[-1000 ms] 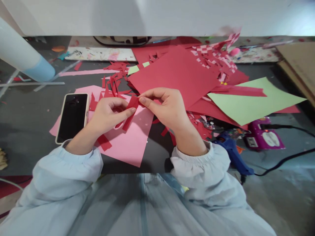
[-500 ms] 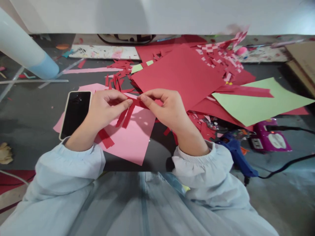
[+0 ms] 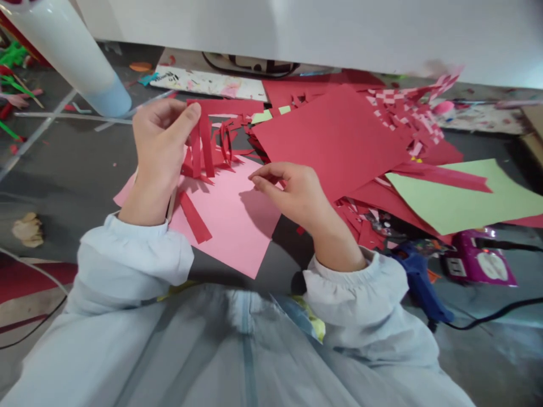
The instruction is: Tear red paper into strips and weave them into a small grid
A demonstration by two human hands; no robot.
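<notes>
My left hand is raised with thumb and fingers pinched on a red paper strip, which reaches out to the right. Narrower red strips hang down below its fingertips. Lower and to the right, my right hand hovers over the pink paper sheet, thumb and forefinger closed together. Whether anything tiny sits between those fingertips is not visible. One loose red strip lies on the pink sheet. Curled red strips are at its far edge. My left hand and forearm hide most of the phone.
A large red sheet lies behind my right hand, with woven red-and-pink paper beyond. Rightward are a green sheet, a blue glue gun and a purple power box. A white-and-blue cylinder stands at far left.
My hands have separated. My left hand has lifted up and left with the red strip, while my right hand has let it go and stays near the pink sheet. The view has shifted leftward.
</notes>
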